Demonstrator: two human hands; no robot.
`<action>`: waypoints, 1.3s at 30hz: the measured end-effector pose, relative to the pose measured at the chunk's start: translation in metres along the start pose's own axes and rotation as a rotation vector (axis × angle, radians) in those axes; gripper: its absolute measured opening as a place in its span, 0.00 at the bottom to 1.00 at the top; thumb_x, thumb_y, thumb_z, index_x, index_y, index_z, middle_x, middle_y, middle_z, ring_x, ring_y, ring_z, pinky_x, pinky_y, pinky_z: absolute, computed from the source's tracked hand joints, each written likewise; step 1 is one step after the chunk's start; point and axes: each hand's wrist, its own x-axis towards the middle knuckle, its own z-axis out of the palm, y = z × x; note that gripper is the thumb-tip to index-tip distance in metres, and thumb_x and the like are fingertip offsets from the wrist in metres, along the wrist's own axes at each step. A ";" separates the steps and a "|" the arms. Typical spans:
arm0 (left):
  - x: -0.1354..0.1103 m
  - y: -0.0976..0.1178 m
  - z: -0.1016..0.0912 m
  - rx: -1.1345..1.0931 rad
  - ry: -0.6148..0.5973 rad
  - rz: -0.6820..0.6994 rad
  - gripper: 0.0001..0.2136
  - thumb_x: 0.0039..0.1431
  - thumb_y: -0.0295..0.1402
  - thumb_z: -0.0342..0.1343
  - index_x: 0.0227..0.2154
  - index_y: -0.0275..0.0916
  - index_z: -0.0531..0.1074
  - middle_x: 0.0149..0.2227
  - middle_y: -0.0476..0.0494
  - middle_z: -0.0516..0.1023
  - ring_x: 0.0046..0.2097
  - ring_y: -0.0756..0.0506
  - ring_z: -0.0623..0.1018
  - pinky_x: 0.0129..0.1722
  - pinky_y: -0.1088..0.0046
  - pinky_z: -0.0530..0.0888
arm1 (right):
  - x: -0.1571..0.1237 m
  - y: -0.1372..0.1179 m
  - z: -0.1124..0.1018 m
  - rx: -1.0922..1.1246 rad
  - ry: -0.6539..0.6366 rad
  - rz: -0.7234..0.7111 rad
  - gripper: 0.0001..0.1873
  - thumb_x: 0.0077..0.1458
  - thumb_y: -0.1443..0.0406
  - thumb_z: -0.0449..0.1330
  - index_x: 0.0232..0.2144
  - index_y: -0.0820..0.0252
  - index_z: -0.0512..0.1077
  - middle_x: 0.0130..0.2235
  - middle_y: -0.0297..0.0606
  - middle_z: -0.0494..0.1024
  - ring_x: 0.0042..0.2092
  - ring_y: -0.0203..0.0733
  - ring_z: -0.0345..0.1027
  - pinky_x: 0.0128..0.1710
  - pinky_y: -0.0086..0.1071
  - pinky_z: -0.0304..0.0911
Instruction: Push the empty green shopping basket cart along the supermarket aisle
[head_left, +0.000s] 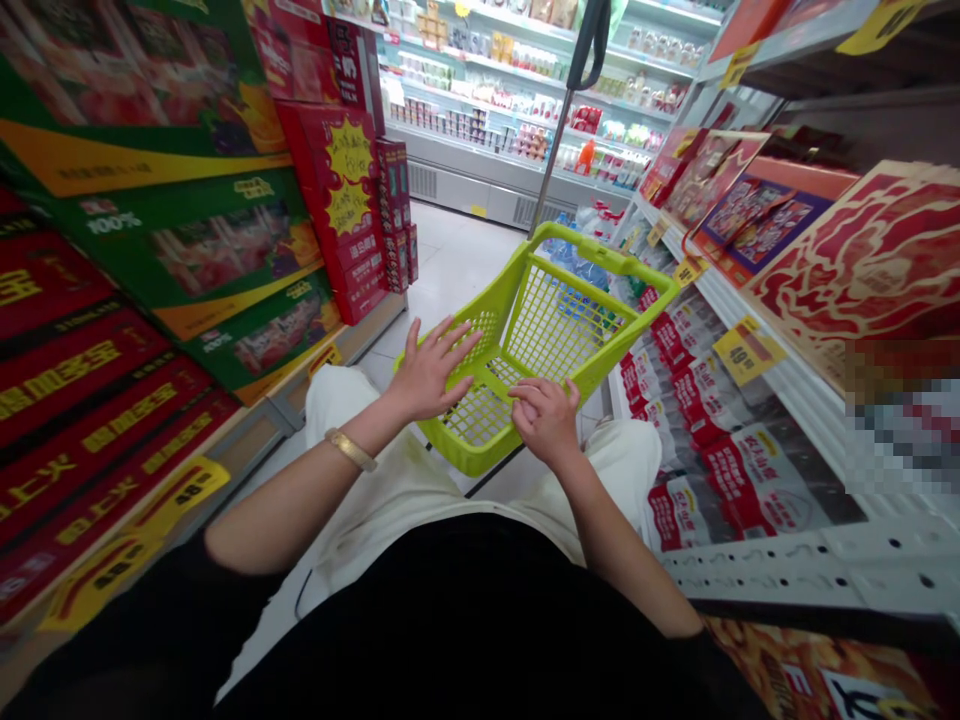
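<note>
1. Black cloth top (pixel 465 620) fills the near foreground, and out past it come both bare hands.
2. Left hand (pixel 435 375), gold band (pixel 351 450) at its wrist: fingers fanned wide, palm down, no object in its grasp, poised at the basket's left side.
3. Right hand (pixel 546 420): fingers part-curled, thumb up, by the near right rim; from here I can't tell whether it touches, or what its palm hides.
4. Between two knees in white trousers (pixel 337 400) sits the lime-green plastic lattice basket (pixel 476 460). Looks light, stiff, a bit slick; the thick rim should give the surest hold, or the slim grey pole (pixel 551 160) with its black grip.
5. Edges now! Wood-toned shelf (pixel 360 340) left, white metal shelf rail (pixel 817 400) close right; pale tiled floor (pixel 439 245) runs ahead to the grey-based chiller (pixel 480 170), seemingly the roomiest way.
</note>
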 end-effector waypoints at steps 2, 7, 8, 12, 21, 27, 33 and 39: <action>0.004 -0.009 0.010 0.015 -0.060 0.038 0.30 0.65 0.42 0.47 0.70 0.46 0.57 0.71 0.42 0.61 0.74 0.35 0.53 0.71 0.41 0.37 | 0.001 0.005 0.000 -0.003 0.006 0.025 0.09 0.56 0.67 0.61 0.37 0.50 0.80 0.47 0.34 0.82 0.49 0.44 0.72 0.65 0.49 0.40; 0.005 -0.006 0.033 -0.011 -0.233 0.062 0.28 0.68 0.43 0.44 0.69 0.44 0.59 0.72 0.39 0.58 0.74 0.38 0.54 0.72 0.49 0.49 | -0.006 -0.002 -0.002 0.020 0.013 0.029 0.09 0.57 0.67 0.62 0.37 0.49 0.80 0.47 0.33 0.81 0.50 0.44 0.71 0.66 0.48 0.40; 0.005 -0.004 0.035 -0.002 -0.250 0.047 0.28 0.69 0.43 0.44 0.69 0.44 0.59 0.73 0.39 0.57 0.74 0.38 0.53 0.72 0.48 0.49 | -0.009 -0.007 -0.002 0.024 0.001 0.002 0.08 0.57 0.66 0.62 0.37 0.48 0.79 0.47 0.33 0.81 0.50 0.43 0.71 0.66 0.48 0.39; 0.008 0.002 0.039 0.060 -0.281 -0.007 0.28 0.70 0.45 0.43 0.70 0.45 0.57 0.73 0.39 0.54 0.74 0.37 0.51 0.72 0.46 0.44 | -0.023 -0.026 -0.003 0.061 -0.071 -0.095 0.07 0.57 0.65 0.62 0.36 0.47 0.79 0.46 0.31 0.82 0.50 0.43 0.71 0.67 0.48 0.37; 0.013 0.020 0.039 0.121 -0.364 -0.161 0.29 0.72 0.50 0.39 0.72 0.49 0.53 0.73 0.41 0.56 0.74 0.36 0.52 0.72 0.44 0.43 | -0.015 0.001 0.002 -0.008 -0.013 -0.021 0.09 0.59 0.68 0.61 0.38 0.48 0.79 0.48 0.34 0.80 0.51 0.45 0.71 0.66 0.51 0.38; 0.016 0.040 0.040 0.120 -0.383 -0.240 0.30 0.72 0.50 0.37 0.72 0.46 0.52 0.73 0.39 0.56 0.74 0.35 0.52 0.72 0.43 0.42 | -0.014 0.010 -0.001 0.036 0.055 0.033 0.08 0.59 0.68 0.62 0.37 0.49 0.79 0.47 0.34 0.81 0.50 0.44 0.71 0.65 0.49 0.40; 0.015 0.041 0.038 0.150 -0.357 -0.277 0.29 0.72 0.48 0.39 0.71 0.45 0.55 0.72 0.38 0.57 0.74 0.34 0.52 0.72 0.42 0.41 | -0.033 -0.013 0.000 0.067 0.012 -0.101 0.06 0.58 0.66 0.63 0.35 0.49 0.79 0.45 0.33 0.82 0.50 0.44 0.71 0.65 0.49 0.40; 0.012 0.041 0.040 0.139 -0.354 -0.304 0.29 0.72 0.48 0.39 0.71 0.45 0.56 0.72 0.38 0.57 0.74 0.33 0.53 0.71 0.40 0.41 | -0.032 -0.006 0.003 0.017 0.023 -0.066 0.08 0.59 0.67 0.62 0.38 0.48 0.79 0.48 0.33 0.81 0.51 0.44 0.71 0.66 0.50 0.38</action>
